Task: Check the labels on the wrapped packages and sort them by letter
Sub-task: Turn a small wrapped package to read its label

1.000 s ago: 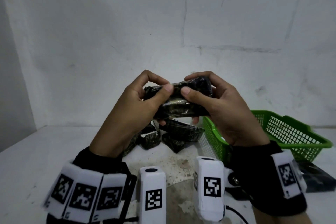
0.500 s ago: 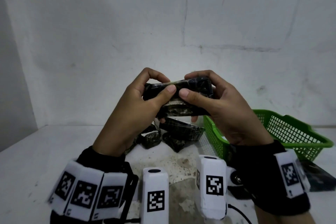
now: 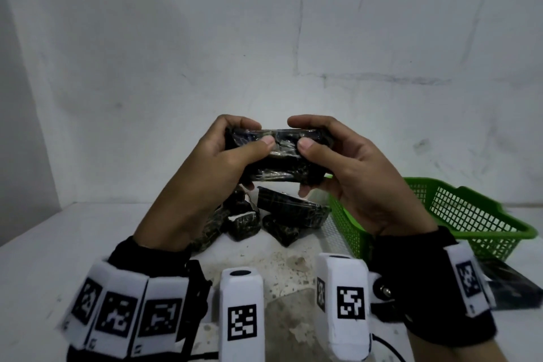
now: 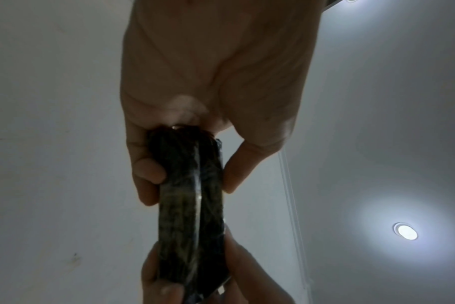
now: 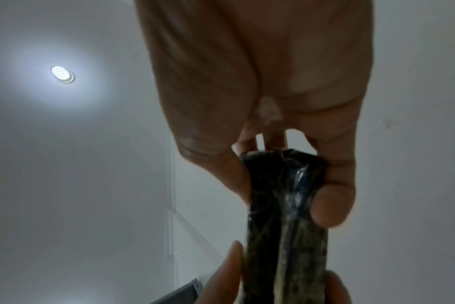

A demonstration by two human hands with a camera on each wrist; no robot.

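Observation:
A dark package wrapped in clear film (image 3: 282, 161) is held up in the air in front of me by both hands. My left hand (image 3: 235, 153) grips its left end, thumb on the near face and fingers curled over the top. My right hand (image 3: 323, 150) grips the right end the same way. No label shows on the side facing me. In the left wrist view the package (image 4: 192, 201) runs lengthwise away from the palm. The right wrist view shows the package (image 5: 286, 216) pinched between thumb and fingers. Several more wrapped packages (image 3: 291, 211) lie piled on the table below.
A green mesh basket (image 3: 476, 223) stands on the white table to the right of the pile. A dark flat object (image 3: 511, 288) lies at the table's right front, beside the basket. A white wall closes the back and left.
Both hands have rolled the package in their grip, so a different face points toward me. The hands have stayed at about the same height above the pile.

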